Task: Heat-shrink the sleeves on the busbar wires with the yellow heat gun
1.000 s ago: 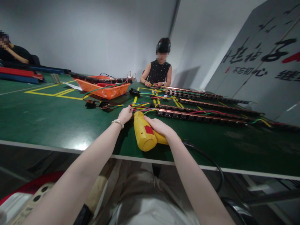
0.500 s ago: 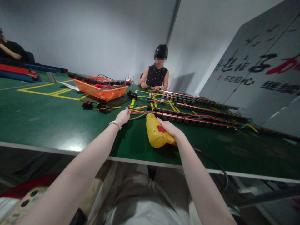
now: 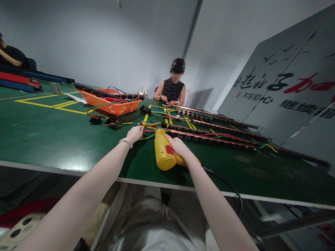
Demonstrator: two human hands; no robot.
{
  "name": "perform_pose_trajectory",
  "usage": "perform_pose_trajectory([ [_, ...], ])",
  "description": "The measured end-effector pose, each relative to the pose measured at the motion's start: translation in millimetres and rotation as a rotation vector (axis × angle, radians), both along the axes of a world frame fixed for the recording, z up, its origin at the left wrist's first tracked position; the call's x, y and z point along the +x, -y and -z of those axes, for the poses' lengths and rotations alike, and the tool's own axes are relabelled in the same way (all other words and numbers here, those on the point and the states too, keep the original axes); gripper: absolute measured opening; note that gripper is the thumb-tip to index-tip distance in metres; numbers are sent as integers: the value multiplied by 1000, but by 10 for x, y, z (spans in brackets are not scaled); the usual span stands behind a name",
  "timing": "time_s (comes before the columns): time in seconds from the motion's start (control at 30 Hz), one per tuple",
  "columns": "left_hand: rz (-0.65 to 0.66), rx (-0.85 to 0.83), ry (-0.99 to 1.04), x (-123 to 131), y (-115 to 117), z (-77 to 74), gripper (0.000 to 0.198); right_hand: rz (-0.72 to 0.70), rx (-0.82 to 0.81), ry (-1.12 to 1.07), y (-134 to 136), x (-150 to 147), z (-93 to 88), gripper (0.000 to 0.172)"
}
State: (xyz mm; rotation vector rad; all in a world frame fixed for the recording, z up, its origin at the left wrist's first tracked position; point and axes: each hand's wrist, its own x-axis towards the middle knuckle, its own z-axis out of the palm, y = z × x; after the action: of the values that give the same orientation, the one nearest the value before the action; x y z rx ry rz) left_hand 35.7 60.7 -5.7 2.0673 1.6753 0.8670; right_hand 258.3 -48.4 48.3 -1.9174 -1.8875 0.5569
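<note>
My right hand (image 3: 179,147) is closed around the handle of a yellow heat gun (image 3: 164,151) with a red label, its nozzle pointing away from me. Close to that nozzle run several coloured wires (image 3: 150,130), coming from the left end of a long dark strip with copper-coloured edges (image 3: 209,139). My left hand (image 3: 135,134), wearing a pale bracelet, pinches these wires near their ends. Its fingertips are partly hidden from this angle. A black cable (image 3: 225,179) trails from the heat gun over the table's front edge.
More wired strips (image 3: 230,129) lie across the green table (image 3: 65,139). An orange basket (image 3: 112,108) holding strips and wires stands at the back left, with small black wired parts (image 3: 111,122) in front. Opposite me sits a person (image 3: 172,89); another is at far left.
The heat gun in my right hand has moved left, its nozzle nearer my left hand. My left hand keeps hold of the wires. The whole view has shifted slightly.
</note>
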Motion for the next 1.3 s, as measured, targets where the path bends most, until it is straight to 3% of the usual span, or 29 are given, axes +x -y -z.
perform_pose_trajectory([
  [0.3,-24,2,-73,-25,-149,60,53,-126,20,118,58,-436,-10,90],
  [0.8,-72,-2,-84,-25,-97,3,55,-201,16,142,-61,-347,74,95],
  [1.3,-63,94,-10,-10,-79,51,35,-155,-27,26,17,-339,18,92],
])
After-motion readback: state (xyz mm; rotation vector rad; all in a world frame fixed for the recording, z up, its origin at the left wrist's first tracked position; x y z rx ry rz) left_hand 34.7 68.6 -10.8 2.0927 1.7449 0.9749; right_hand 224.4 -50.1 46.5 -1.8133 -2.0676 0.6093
